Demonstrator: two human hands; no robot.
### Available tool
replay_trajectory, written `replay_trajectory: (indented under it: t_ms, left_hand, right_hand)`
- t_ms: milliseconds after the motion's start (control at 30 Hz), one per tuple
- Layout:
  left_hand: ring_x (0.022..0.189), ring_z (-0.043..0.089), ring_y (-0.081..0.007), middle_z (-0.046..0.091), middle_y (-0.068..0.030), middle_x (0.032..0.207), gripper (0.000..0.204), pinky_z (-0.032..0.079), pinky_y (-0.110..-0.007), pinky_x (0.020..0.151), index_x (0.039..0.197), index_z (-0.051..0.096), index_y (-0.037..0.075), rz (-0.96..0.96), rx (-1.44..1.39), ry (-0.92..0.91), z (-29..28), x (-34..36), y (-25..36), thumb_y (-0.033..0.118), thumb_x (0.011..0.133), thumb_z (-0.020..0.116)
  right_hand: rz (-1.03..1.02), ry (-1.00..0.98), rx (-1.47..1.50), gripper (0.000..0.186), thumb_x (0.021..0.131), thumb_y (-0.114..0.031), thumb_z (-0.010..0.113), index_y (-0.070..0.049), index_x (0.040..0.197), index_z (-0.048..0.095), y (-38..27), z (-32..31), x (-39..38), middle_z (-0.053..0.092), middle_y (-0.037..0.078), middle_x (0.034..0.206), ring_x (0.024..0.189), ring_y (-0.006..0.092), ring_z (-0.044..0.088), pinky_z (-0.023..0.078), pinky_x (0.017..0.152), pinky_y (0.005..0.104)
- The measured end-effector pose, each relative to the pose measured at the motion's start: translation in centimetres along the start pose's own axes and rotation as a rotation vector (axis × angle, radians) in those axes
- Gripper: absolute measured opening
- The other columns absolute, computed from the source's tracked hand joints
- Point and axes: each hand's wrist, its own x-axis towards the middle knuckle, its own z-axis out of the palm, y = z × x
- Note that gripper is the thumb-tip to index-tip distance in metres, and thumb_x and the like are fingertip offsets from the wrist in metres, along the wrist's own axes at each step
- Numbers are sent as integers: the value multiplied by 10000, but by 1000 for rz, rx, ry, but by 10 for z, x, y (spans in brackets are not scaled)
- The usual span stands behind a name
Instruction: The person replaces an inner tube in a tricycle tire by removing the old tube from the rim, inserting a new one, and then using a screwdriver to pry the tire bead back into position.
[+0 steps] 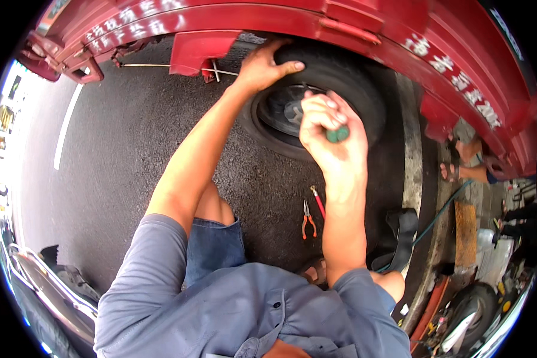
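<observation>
A black tire (pixel 355 80) with a dark wheel rim (pixel 272 110) lies in front of me below a red vehicle body. My left hand (pixel 268 67) grips the tire's upper left part, thumb lying along the rubber. My right hand (pixel 333 122) is closed round a green-handled tool (pixel 338 133) over the tire's right side; its tip is hard to make out near the rim. On the asphalt below are orange-handled pliers (pixel 308 224) and a red-handled tool (pixel 318 203).
The red vehicle (pixel 268 15) spans the top. A black padded object (pixel 397 238), a teal hose (pixel 429 225), a wooden board (pixel 464 235) and another wheel (pixel 471 310) are at right. Another person's sandaled foot (pixel 451 172) is at right. A parked motorbike (pixel 48 286) is lower left.
</observation>
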Motion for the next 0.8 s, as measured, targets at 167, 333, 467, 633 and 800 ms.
replay_trajectory:
  t_ms: [167, 333, 467, 633, 800]
  left_hand:
    - [1234, 535, -400, 556, -227, 1329, 959, 424, -466, 1053, 1414, 495, 143, 173, 62, -143, -2, 6, -18, 710, 677, 730]
    - [1241, 525, -399, 541, -182, 1358, 990, 442, -467, 1031, 1402, 501, 151, 211, 96, -153, -12, -1, -3, 611, 589, 828]
    - [1275, 509, -391, 546, -166, 1368, 950, 425, -514, 1045, 1385, 527, 232, 165, 121, -106, -10, -4, -3, 628, 575, 827]
    - [1285, 483, -429, 537, -183, 1374, 988, 415, -530, 1046, 1394, 508, 210, 89, 181, -183, -16, 3, -14, 652, 569, 822]
    - [1272, 503, -413, 544, -223, 1362, 933, 401, -478, 1061, 1372, 515, 100, 50, -104, -330, -20, 16, -2, 610, 648, 808]
  right_hand:
    - [67, -38, -80, 268, 1001, -114, 479, 139, 1091, 485, -19, -12, -8, 455, 24, 705, 544, 91, 457, 393, 509, 244]
    - [100, -163, -270, 353, 1048, -183, 402, 113, 1224, 478, -36, -58, -18, 445, 23, 706, 483, 91, 454, 414, 435, 248]
    - [45, -16, -424, 404, 1051, -282, 448, 47, 1285, 466, -34, -52, -25, 482, 35, 787, 518, 85, 451, 408, 451, 247]
    - [-147, 510, -973, 316, 1038, -287, 482, -89, 1280, 519, -7, -11, -31, 526, 32, 912, 548, 79, 417, 365, 481, 245]
    - [-338, 590, -1095, 210, 1020, -240, 511, -110, 1179, 557, -1, -17, -28, 531, 23, 803, 501, 52, 402, 320, 437, 212]
